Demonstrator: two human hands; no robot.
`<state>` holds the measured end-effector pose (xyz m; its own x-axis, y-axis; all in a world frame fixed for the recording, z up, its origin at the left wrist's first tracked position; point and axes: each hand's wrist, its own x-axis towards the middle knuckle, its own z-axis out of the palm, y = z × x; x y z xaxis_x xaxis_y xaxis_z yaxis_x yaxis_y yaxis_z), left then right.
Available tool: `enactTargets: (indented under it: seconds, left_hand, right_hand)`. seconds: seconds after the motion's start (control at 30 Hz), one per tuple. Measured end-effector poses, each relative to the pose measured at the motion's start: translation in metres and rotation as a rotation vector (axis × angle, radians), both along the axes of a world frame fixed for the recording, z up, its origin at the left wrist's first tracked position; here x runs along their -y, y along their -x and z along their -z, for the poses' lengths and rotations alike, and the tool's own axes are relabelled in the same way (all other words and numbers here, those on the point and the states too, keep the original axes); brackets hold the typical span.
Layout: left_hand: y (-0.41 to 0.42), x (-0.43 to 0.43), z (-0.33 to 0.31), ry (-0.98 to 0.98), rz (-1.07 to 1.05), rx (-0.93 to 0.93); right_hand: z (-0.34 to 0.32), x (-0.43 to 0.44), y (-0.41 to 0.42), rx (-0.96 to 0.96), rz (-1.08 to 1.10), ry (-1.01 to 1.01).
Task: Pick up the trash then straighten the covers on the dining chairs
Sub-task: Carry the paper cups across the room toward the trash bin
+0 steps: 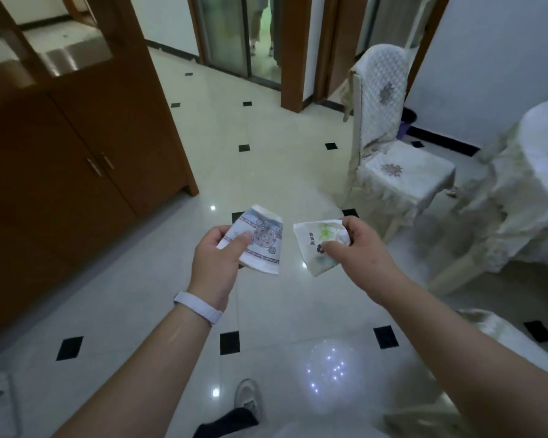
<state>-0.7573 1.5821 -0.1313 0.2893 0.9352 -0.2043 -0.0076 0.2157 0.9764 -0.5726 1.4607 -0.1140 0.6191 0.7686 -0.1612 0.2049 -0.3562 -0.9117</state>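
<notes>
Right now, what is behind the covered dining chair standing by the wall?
A purple container against the white wall; the dining chair back hides most of it, so its contents cannot be seen.

Floor (266,172): glossy polished tile with black inlays, reflective all around the chair.
Chair cover (389,128): matt quilted cloth with embroidered motifs and a frilled hem.
Tablecloth (519,200), right of the chair: similar matt cloth.
Cabinet (60,172), left of the chair: smooth brown wood with a satin finish. Its handles (100,164) are bright metal.
Patterned paper cup (260,241), in front of the chair: smooth printed paper.
Crumpled paper cup (320,245), beside it: creased matt paper.
Wristband (200,306): smooth, matt, white, plastic-like.
</notes>
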Motion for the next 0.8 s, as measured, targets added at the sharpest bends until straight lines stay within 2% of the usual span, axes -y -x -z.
enactTargets:
  seconds: [0.17, 0.4, 0.8]
  left_hand:
    - [-0.008, -0.085, -0.005, -0.003, 0.076, 0.033]
    - [-0.045, -0.163, 0.0, 0.01, 0.129, 0.048]
    - [-0.188, -0.312, 0.003, 0.019, 0.114, -0.025]
  right_hand:
    - [-0.013, -0.069, 0.003, 0.02, 0.062, -0.036]
    - [-0.004, -0.138, -0.028, -0.014, 0.135, -0.037]
    - [0.016, -0.293, -0.171, -0.084, 0.174, -0.063]
